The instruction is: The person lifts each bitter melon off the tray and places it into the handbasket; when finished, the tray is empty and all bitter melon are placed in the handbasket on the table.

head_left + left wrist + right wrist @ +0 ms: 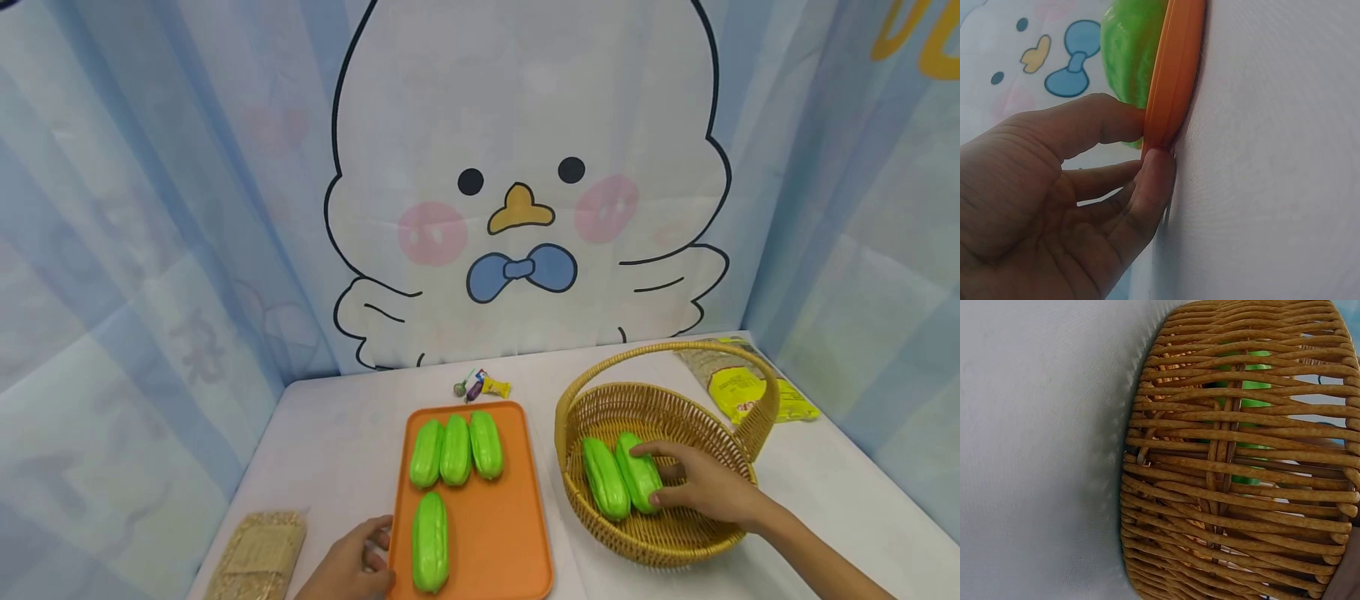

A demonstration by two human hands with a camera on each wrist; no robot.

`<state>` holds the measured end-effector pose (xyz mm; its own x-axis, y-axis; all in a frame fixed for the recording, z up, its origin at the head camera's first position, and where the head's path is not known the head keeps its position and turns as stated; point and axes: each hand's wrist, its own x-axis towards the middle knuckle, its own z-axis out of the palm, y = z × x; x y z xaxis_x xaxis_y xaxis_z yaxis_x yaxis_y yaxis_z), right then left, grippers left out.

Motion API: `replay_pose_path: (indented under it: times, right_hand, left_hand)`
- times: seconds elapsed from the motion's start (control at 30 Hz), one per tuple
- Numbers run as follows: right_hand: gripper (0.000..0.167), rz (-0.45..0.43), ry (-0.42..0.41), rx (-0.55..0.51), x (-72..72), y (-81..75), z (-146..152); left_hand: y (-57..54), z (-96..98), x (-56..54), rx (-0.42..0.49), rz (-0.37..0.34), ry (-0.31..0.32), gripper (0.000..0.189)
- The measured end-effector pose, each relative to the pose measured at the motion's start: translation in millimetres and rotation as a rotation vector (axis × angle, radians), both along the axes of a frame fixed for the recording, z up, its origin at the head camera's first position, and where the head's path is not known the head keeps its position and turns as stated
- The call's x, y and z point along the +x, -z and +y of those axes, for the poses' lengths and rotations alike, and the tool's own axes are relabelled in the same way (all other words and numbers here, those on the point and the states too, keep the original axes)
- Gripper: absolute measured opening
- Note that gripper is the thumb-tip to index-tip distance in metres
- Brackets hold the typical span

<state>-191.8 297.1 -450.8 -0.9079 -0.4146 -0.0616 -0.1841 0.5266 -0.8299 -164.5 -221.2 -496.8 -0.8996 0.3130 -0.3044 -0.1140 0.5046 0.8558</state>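
Right hand grips the wicker basket's right green gourd between curled fingers and thumb, left hand pinches orange tray at left rim; step judged gourd transfer, direction unclear, next move needing handle clearance.

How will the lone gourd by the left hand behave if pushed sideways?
The gourd may roll, as its body is long and rounded. Its glossy skin could be slippery. The raised rim of the tray would probably check a slow roll.

Head view forward-down, left wrist near tray, right near basket
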Motion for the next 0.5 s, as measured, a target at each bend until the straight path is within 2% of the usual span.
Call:
replay_pose_path:
  times: [0.27, 0.5]
  right_hand:
    - [0.065, 0.007, -0.017, -0.025, -0.3, -0.4, 0.7]
    - [0.067, 0.004, 0.044, 0.005, 0.8, -1.4, -0.8]
  left_hand:
    - [-2.1, 1.3, 1.6, -0.007, 0.008, -0.009, 0.069]
    - [-1.8, 2.7, 1.6, -0.009, 0.001, -0.015, 0.069]
